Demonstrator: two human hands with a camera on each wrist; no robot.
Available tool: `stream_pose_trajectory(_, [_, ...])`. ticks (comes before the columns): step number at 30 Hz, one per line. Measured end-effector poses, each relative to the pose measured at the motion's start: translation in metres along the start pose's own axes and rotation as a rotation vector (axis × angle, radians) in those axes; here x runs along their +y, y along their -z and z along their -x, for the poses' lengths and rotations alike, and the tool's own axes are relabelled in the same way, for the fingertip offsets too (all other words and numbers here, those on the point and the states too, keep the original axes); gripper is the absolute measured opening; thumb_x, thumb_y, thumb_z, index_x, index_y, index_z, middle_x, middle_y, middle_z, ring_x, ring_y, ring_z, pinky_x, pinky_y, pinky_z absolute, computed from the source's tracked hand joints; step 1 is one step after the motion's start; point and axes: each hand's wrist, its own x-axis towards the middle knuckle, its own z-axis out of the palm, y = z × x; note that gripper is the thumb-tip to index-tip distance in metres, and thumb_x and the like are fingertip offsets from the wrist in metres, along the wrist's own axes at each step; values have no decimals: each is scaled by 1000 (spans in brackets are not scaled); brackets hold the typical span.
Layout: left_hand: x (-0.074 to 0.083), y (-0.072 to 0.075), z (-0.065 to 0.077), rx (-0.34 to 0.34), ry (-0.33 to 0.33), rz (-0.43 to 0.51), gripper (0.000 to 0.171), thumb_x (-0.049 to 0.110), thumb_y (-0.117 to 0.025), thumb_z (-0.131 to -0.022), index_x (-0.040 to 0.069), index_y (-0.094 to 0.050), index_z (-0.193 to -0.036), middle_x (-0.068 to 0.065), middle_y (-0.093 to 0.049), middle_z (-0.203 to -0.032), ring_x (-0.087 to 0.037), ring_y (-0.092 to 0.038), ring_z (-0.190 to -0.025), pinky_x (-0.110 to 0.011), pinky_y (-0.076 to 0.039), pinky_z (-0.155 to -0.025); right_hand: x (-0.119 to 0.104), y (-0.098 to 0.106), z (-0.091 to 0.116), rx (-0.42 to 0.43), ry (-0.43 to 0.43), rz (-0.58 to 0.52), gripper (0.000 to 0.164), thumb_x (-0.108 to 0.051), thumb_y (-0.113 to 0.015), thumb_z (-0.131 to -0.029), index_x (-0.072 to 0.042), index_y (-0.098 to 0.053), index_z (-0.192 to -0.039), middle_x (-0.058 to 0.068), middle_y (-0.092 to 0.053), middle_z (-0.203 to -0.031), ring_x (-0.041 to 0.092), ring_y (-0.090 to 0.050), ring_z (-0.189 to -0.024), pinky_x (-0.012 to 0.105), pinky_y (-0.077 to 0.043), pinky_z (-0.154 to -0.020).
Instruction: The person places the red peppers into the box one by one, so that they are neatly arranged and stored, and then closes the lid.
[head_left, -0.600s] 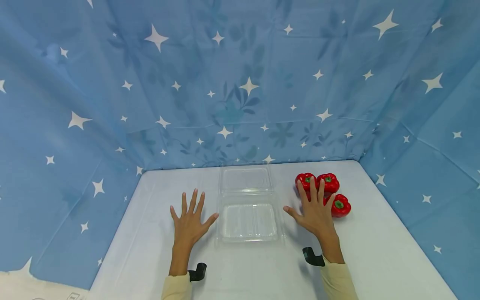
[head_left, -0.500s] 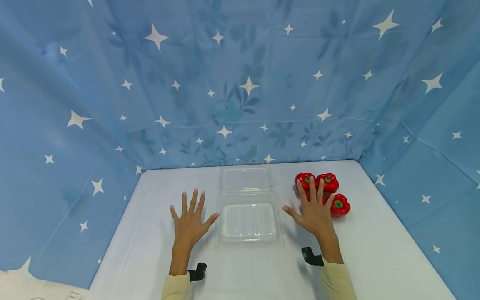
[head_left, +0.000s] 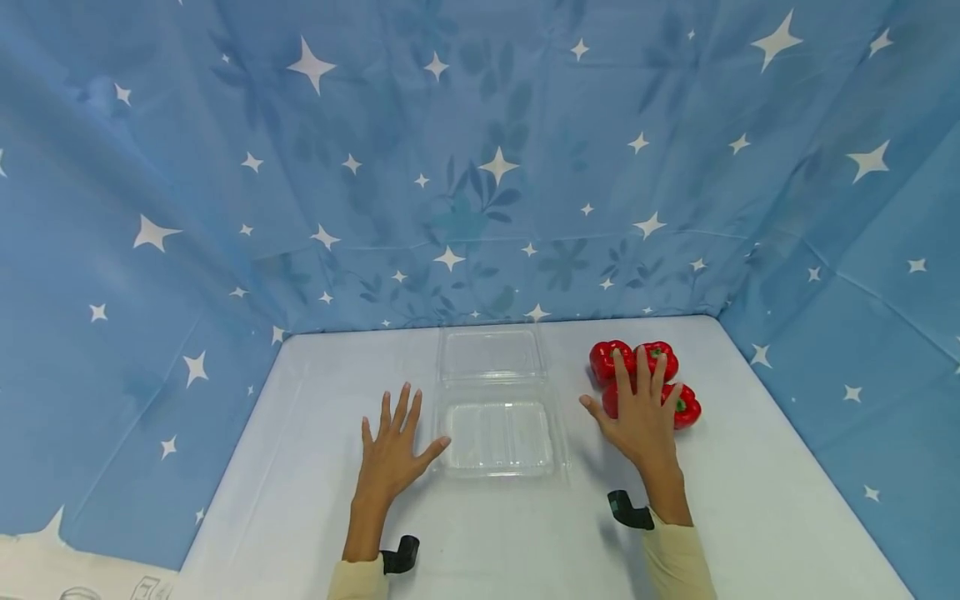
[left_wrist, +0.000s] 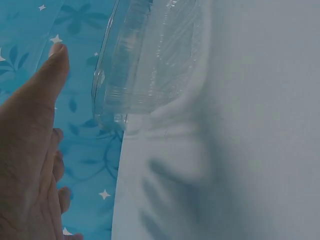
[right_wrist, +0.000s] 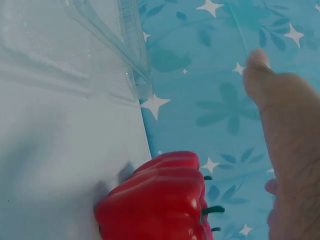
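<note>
A clear plastic clamshell box (head_left: 498,437) lies with its lid folded back on the white table. To its left, my left hand (head_left: 392,462) hovers with fingers spread and holds nothing; its shadow falls on the cloth in the left wrist view, where the box (left_wrist: 145,60) stands beyond the thumb. Over on the right, several red bell peppers (head_left: 611,360) with green stems are grouped together. My right hand (head_left: 641,425) is above them, fingers spread, hiding part of the group. In the right wrist view a bell pepper (right_wrist: 160,200) sits below and beside the thumb.
A white cloth covers the table (head_left: 480,542). Blue star-patterned curtain (head_left: 480,167) rises behind its far edge and along both sides. Pale printed fabric (head_left: 82,575) shows at the lower left corner.
My left hand has shifted slightly right, toward the box. The right hand has moved a little right over the peppers, uncovering more of the left ones. Box and peppers stay in place.
</note>
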Motion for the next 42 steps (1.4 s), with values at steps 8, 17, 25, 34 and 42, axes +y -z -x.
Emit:
stream_pose_trajectory(8, [5,-9,8,-21,-78,153,98,69,-56,-85,15,-17,-157,-3,-13,-165,-35,-32,-146,-65,-36,-108,16,13,1,216,-249,-179,74,-28,-69,-88,-5,-35,-150,23,-25,-158,45,-10,-150,76,-20,-108])
stream_pose_trajectory(17, [8,-33,20,-41,-78,243,101,67,-59,-84,14,-16,-158,0,-12,-166,-31,-35,-144,-58,-48,-100,45,19,8,300,-571,-388,60,-27,-55,-98,-4,-34,-149,20,-26,-156,35,-21,-148,65,-37,-107])
stream_pose_trajectory(25, [10,-39,23,-50,-46,290,106,67,-63,-81,17,-10,-158,-1,-8,-166,-34,-40,-141,-58,-52,-93,63,8,18,247,-685,-503,66,-29,-54,-98,-2,-27,-151,26,-29,-153,41,-28,-143,63,-35,-111])
stream_pose_trajectory(34, [12,-44,26,-66,-24,382,109,63,-68,-80,19,-7,-159,2,-2,-167,-34,-31,-146,-59,-50,-97,74,-12,22,170,-707,-526,70,-33,-52,-99,-1,-21,-153,30,-28,-150,45,-30,-140,62,-35,-111])
stream_pose_trajectory(42, [12,-48,27,-60,-36,497,111,57,-71,-81,16,-4,-159,-7,-1,-166,-31,-13,-151,-59,-31,-115,74,-20,27,158,-705,-569,71,-33,-52,-100,0,-19,-153,31,-30,-150,45,-30,-141,61,-33,-113])
